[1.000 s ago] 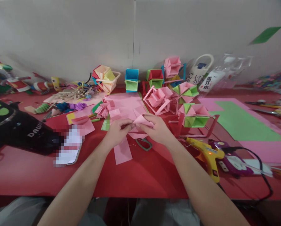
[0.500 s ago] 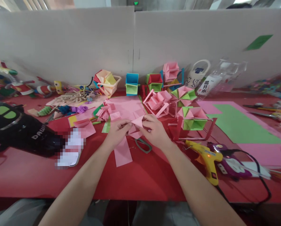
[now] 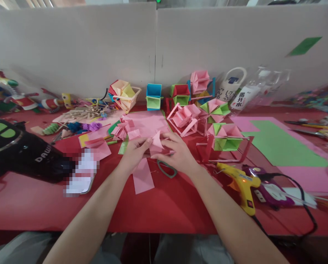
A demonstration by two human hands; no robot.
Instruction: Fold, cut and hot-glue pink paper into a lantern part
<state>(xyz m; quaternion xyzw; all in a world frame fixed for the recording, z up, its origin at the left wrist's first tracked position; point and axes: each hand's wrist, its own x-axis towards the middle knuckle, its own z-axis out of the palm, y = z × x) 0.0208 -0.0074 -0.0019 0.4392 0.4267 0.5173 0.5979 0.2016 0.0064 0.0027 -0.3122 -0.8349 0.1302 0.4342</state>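
Observation:
A small piece of folded pink paper (image 3: 156, 140) stands up in a point between my hands, above the middle of the table. My left hand (image 3: 135, 153) pinches its left side between thumb and fingers. On the other side is my right hand (image 3: 179, 152), its thumb spread away from its bent fingers, the fingertips close to the paper's right edge. Whether they touch it I cannot tell. More pink paper lies under my hands, with a pink strip (image 3: 143, 176) below my left hand. A pair of scissors shows its grey-green handle (image 3: 166, 169) under my right hand.
A yellow glue gun (image 3: 242, 185) with a lit light lies at the right, beside a purple power strip (image 3: 274, 192). Several folded-paper models (image 3: 226, 138) stand behind my hands. At the left are a phone (image 3: 83, 172) and a black container (image 3: 23, 154). Green paper (image 3: 285, 143) lies far right.
My right thumb has come away from the pink paper and dropped lower, opening that hand. The folded paper now stands more upright, its point turned up, in my left hand.

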